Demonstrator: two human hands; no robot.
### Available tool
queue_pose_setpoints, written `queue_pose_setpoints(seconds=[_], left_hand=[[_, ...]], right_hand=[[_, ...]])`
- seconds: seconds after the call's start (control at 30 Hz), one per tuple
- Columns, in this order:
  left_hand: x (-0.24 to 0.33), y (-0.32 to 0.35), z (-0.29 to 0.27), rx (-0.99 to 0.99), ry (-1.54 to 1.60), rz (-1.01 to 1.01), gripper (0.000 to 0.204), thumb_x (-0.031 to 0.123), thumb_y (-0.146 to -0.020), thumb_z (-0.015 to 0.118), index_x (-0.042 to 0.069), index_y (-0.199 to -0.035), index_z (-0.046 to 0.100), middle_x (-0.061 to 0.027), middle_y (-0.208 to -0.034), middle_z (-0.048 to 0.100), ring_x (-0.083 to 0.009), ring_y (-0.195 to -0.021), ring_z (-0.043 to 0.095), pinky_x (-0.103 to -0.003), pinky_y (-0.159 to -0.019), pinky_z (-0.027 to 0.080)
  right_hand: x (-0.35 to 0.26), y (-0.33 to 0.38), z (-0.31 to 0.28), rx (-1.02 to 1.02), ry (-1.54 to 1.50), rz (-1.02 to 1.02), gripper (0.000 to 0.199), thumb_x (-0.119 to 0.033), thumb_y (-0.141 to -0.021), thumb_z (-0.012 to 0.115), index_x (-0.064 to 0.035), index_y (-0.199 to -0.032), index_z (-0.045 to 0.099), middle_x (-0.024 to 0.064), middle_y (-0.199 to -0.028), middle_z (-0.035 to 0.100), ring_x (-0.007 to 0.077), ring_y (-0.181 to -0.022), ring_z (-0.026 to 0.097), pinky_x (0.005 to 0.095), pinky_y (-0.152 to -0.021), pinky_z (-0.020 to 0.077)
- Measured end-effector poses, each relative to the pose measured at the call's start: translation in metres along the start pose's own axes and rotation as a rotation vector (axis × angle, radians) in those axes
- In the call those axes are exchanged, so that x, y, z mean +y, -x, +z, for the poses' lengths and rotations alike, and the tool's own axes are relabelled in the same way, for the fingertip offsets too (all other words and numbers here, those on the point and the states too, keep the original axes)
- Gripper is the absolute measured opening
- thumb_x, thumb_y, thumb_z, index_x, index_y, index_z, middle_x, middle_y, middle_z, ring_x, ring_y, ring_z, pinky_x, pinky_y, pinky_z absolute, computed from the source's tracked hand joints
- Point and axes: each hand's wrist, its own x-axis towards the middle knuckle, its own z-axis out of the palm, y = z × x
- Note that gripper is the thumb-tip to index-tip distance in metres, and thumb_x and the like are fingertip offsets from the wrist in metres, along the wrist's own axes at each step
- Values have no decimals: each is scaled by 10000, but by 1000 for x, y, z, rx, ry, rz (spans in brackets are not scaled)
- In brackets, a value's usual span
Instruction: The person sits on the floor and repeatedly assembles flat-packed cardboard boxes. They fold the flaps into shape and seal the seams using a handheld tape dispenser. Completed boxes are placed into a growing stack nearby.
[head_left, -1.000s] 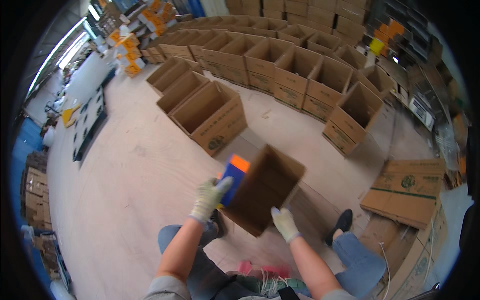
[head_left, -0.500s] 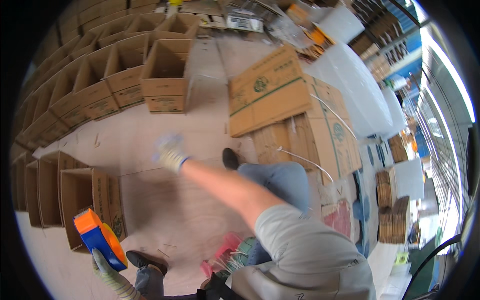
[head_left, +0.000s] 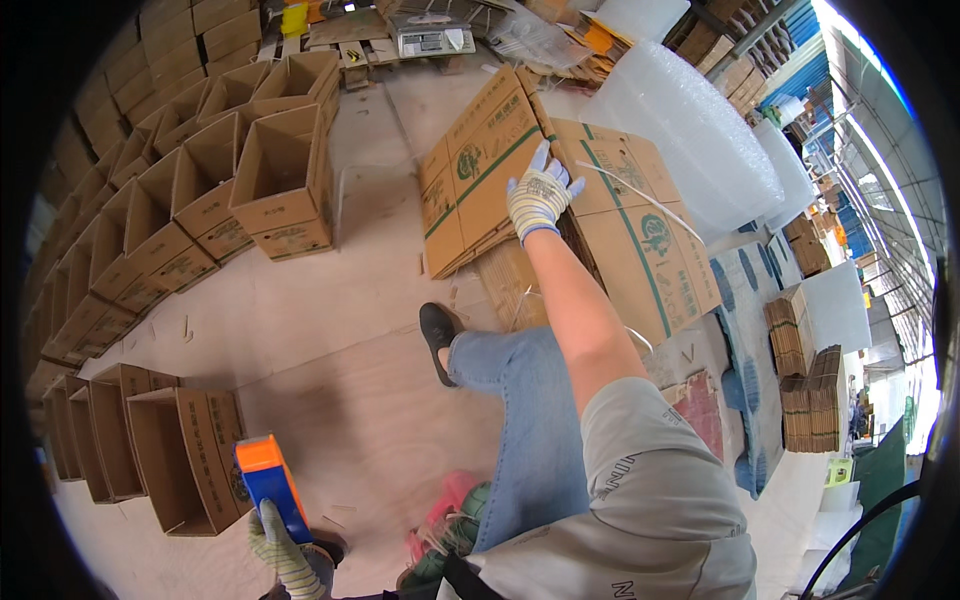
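Observation:
My left hand (head_left: 284,551), in a striped knit glove, is closed around a blue and orange tape dispenser (head_left: 272,486). Just beside it stands an open carton (head_left: 185,462). Over a pile of flattened cartons, my gloved right hand (head_left: 541,196) is stretched out with its fingers spread. It lies at the edge of the upper folded carton (head_left: 480,165), and I cannot tell how firmly it touches. A second folded carton (head_left: 645,225) lies to the right under a loose white strap (head_left: 640,192).
Rows of open cartons (head_left: 283,190) stand at the left. Big rolls of bubble wrap (head_left: 690,150) lie at the far right, with stacked flat cardboard (head_left: 812,400) nearer. Pink and green bundles (head_left: 455,520) lie by my legs. A scale (head_left: 432,38) sits at the back.
My right hand has swung from above the floor rightward onto the flattened cartons. The tape dispenser in my left hand has moved to the right and been turned more upright.

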Motion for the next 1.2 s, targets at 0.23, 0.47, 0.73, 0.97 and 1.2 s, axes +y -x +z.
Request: queue_pose_setpoints(seconds=[0.23, 0.47, 0.73, 0.97, 1.2], left_hand=[[13, 8, 22, -168, -182, 73, 417, 150, -882, 588, -9, -1250, 472, -25, -820, 595, -97, -689, 513, -244, -625, 440], [17, -2, -5, -395, -703, 410, 213, 57, -817, 605, 60, -1021, 670, -173, -909, 618, -314, -860, 604, -365, -773, 469], [53, 38, 33, -587, -1090, 546, 603, 602, -661, 659, 149, -1059, 679, -260, -1118, 535, -395, -1099, 481, -500, -952, 338], [-17, 48, 28, -639, -1162, 244, 535, 583, -668, 689, 217, -1057, 679, -198, -1061, 582, -350, -1019, 555, -445, -889, 417], [-12, 22, 1, -434, -902, 204, 356, 448, -764, 672, 183, -999, 704, -211, -1008, 604, -348, -903, 603, -411, -776, 484]], right_hand=[[-3, -35, 8, 32, -377, -184, 471, -307, -817, 602, -5, -1161, 491, 288, -969, 614, 376, -944, 610, 434, -847, 483], [-40, 21, -113, -68, -558, -580, 405, -280, -844, 533, -6, -1140, 575, 233, -932, 652, 353, -888, 638, 421, -803, 501], [-73, 41, -49, -565, -51, -1396, 320, -194, -679, 748, -44, -940, 640, 171, -814, 647, 323, -752, 637, 373, -691, 518], [-114, 264, 15, -629, -967, -27, 750, -530, -892, 424, 91, -1305, 343, 327, -1272, 454, 414, -1194, 456, 408, -1016, 348], [-115, 313, 16, -570, -1022, -117, 693, -540, -919, 346, 15, -1334, 357, 278, -1244, 499, 411, -1164, 472, 430, -984, 381]])
